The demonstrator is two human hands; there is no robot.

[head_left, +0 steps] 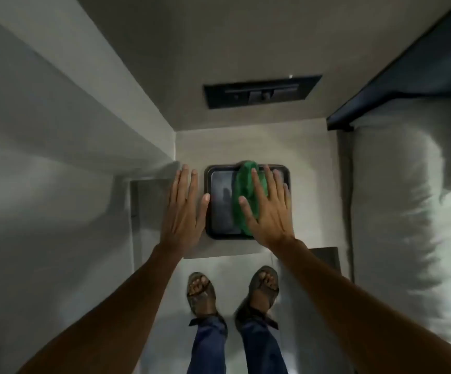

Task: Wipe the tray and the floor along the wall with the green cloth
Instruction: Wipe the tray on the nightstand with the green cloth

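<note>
1. We see a bright green cloth [246,195], plain, with no pattern.
2. The tray [220,201] is black-rimmed with a dull grey, streaked face.
3. Our trousers [208,346] are dark blue.
4. Our sandals [201,292] are brown.
5. The wall [246,36] is pale beige.

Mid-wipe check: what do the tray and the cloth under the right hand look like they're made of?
Tray: dark, with a raised rounded rim and a glossy base that shows blurred reflections, so probably lacquered plastic or coated metal; I can't tell which. Green cloth: soft, bunched and fuzzy-looking, likely microfibre or terry. The right hand presses flat on it; the left hand rests flat beside the tray's left rim.
</note>
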